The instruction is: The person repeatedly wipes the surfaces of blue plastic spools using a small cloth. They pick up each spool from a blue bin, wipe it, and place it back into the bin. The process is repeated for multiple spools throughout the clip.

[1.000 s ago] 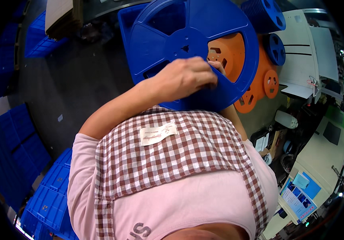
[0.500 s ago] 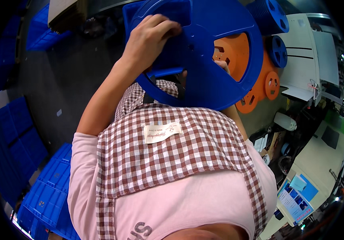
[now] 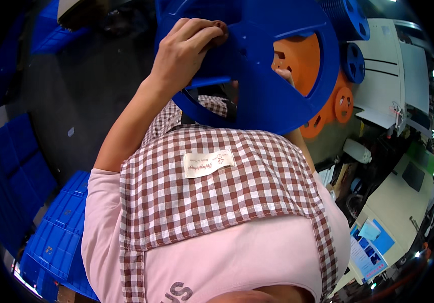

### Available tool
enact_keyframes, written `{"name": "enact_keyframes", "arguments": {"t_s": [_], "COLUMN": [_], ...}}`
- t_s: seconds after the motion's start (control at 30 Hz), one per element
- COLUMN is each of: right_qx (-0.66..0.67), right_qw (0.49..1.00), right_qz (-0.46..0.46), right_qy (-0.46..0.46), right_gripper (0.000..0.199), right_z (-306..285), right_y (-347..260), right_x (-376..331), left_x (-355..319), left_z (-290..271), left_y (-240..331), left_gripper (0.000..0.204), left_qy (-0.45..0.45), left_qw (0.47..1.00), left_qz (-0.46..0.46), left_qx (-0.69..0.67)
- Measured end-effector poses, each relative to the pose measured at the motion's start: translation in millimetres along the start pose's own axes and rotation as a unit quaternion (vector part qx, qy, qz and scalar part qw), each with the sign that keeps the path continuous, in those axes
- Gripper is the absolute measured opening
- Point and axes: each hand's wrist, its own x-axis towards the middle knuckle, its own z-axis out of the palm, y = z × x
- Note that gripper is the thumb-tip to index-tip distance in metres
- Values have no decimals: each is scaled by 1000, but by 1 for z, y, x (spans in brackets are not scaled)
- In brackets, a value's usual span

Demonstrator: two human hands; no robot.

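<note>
Big blue reel (image 3: 257, 65) held up at chest height looks stiff, light plastic, so spoke cutouts are the grab spot: left hand (image 3: 184, 53) fingers clenched on one, right hand (image 3: 286, 76) behind it, grip unclear, orange reel (image 3: 323, 96) behind.

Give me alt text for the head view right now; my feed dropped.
The person's left hand grips the rim of a large blue reel held up in front of their checked apron. Right-hand fingers show through a reel opening, against an orange reel behind. Blue crates lie on the floor to the left.
</note>
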Motion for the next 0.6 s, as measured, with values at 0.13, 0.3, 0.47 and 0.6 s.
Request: {"name": "enact_keyframes", "arguments": {"t_s": [0.13,0.3,0.47,0.6], "right_qx": [-76,-32,-41,-62], "right_qw": [993,999,997,995], "right_qz": [-23,24,-11,18], "right_qy": [84,-2,59,77], "right_gripper": [68,66,61,50], "right_z": [10,3,-11,22], "right_y": [-2,-9,-4,-7], "right_x": [-3,-2,-4,5], "left_x": [-26,-38,-38,24], "left_z": [-6,-7,-11,2], "left_y": [12,23,37,22], "left_gripper": [38,31,29,35], "left_qy": [-48,-89,-140,8], "left_qw": [996,987,946,985], "left_qz": [-47,-63,-73,-9], "left_qx": [-61,-114,-282,-175]}}
